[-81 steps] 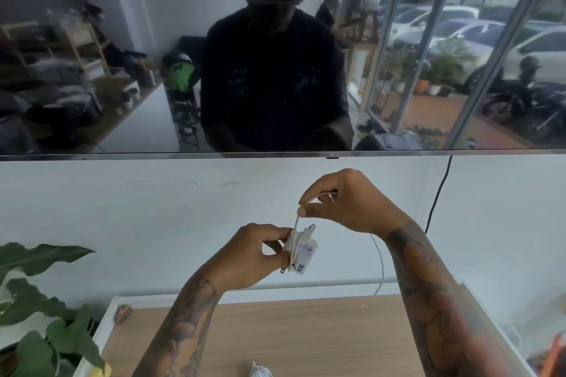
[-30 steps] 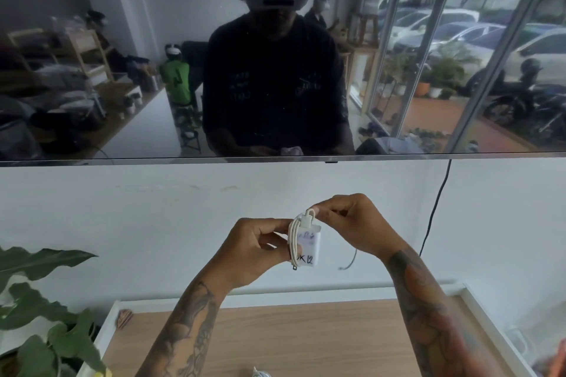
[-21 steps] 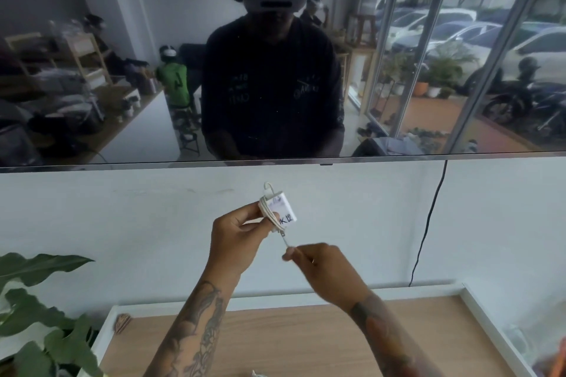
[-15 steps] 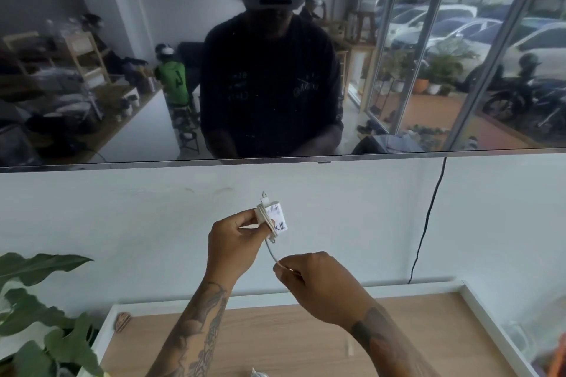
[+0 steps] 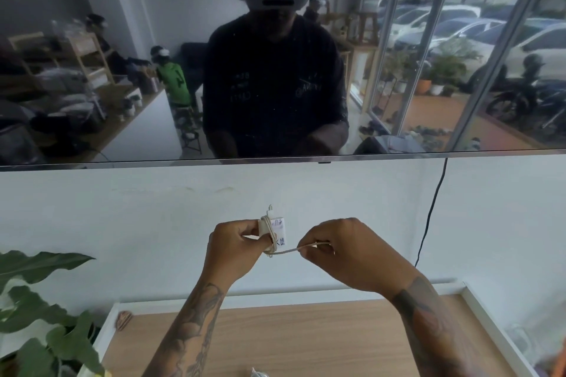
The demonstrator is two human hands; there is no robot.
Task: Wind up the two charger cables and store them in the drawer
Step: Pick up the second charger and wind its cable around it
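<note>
The left hand (image 5: 232, 249) pinches the small white charger block (image 5: 273, 228), held up in the air above the wooden surface (image 5: 306, 337). The thin white cable (image 5: 288, 251) runs sideways to the right hand (image 5: 343, 251), which pinches its loose end.

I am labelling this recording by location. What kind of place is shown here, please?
Probably a shop or shared workroom at street level. The large dark wall-mounted screen reflects wooden shelves and glass doors facing parked cars. A white-rimmed wooden cabinet top and a green leafy plant stand below.
</note>
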